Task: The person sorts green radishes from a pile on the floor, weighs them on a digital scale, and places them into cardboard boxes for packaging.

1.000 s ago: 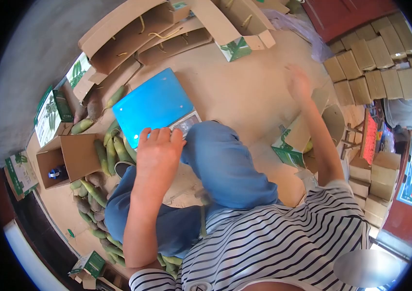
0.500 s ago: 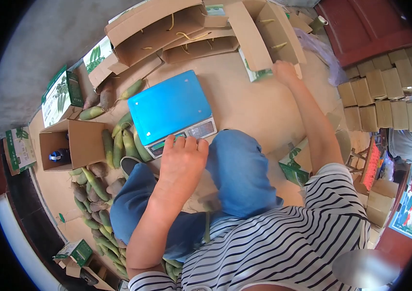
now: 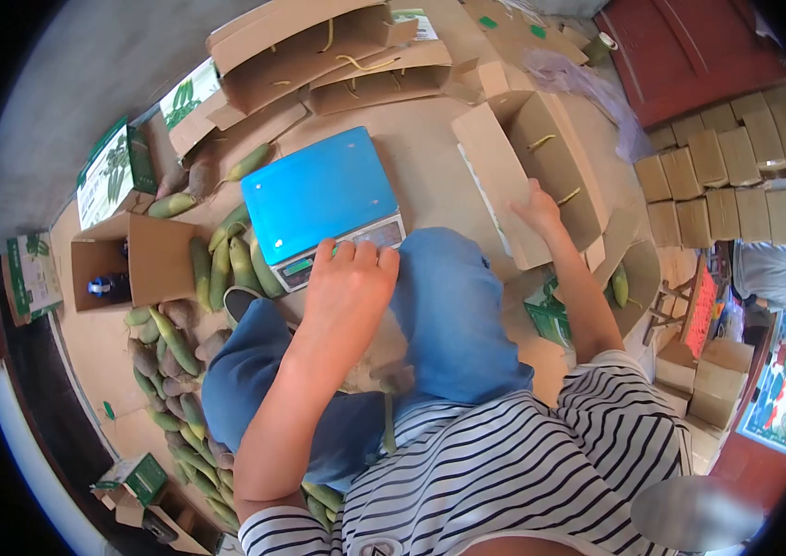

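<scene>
My right hand (image 3: 538, 211) grips the near side of an open cardboard box (image 3: 495, 176), thumb and fingers at its wall and flap. Yellow rope handles show inside this box. In front of my left knee, my left hand (image 3: 353, 283) is curled, knuckles up, at the front edge of a blue-topped digital weighing scale (image 3: 319, 195). Its fingertips are hidden, and whatever they may hold does not show. The hand covers part of the scale's display panel. Nothing rests on the blue plate.
Long green vegetables (image 3: 219, 273) and brownish roots (image 3: 175, 315) lie left of the scale. More open boxes (image 3: 309, 51) stand at the back. Stacked closed cartons (image 3: 726, 167) line the right side, near another person (image 3: 768, 273). A clear plastic sheet (image 3: 587, 88) lies by the red door.
My right hand has pulled the open box toward me and turned it, away from the boxes at the back. My left hand has stayed at the scale. The view has shifted slightly.
</scene>
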Action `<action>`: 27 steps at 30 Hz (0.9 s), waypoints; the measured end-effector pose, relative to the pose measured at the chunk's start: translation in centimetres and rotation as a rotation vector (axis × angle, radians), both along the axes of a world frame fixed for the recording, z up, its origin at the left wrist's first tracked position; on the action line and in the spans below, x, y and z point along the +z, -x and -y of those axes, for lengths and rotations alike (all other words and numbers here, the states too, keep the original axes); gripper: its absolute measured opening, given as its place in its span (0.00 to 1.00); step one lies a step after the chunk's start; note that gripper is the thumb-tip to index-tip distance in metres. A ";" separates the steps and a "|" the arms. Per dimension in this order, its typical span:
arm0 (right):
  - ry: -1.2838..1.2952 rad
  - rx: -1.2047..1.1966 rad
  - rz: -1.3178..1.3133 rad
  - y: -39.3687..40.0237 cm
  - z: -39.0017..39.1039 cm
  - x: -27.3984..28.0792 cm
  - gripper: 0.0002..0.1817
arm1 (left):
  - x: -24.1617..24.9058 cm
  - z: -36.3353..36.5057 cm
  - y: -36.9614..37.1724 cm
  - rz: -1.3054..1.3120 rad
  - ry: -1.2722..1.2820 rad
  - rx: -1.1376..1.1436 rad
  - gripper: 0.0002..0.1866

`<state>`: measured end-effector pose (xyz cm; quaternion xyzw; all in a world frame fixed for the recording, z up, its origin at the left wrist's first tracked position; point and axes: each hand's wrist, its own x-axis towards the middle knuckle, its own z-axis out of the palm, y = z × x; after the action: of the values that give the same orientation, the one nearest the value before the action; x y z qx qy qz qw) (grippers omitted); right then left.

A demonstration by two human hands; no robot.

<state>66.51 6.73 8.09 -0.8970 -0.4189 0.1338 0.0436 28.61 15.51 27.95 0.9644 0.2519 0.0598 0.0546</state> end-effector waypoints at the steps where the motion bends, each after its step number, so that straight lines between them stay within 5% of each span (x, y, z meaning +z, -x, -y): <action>1: 0.026 -0.013 0.025 -0.2 -0.6 -0.4 0.27 | -0.2 0.0 0.1 0.020 -0.004 0.003 0.09; 3: 0.088 -0.012 0.064 -0.6 -1.5 -1.0 0.26 | -0.7 0.1 0.7 0.046 -0.001 0.036 0.07; 9: -0.445 0.169 -0.252 2.9 0.3 5.3 0.21 | -0.3 0.7 1.8 0.115 -0.033 0.026 0.05; 12: -0.371 0.498 -0.157 7.0 -2.2 12.0 0.20 | -0.3 1.0 1.5 0.227 -0.048 -0.035 0.05; 17: -0.269 0.904 -0.182 14.9 -9.8 15.7 0.14 | -0.4 1.4 0.6 0.352 -0.075 -0.078 0.04; 27: -0.028 1.240 -0.183 25.0 -18.3 9.8 0.16 | -0.9 0.6 1.3 0.314 -0.176 0.018 0.03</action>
<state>41.55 25.06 17.90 -0.4714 -0.8578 0.2049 0.0054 27.27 14.90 27.05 0.9419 0.2427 0.2321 0.0083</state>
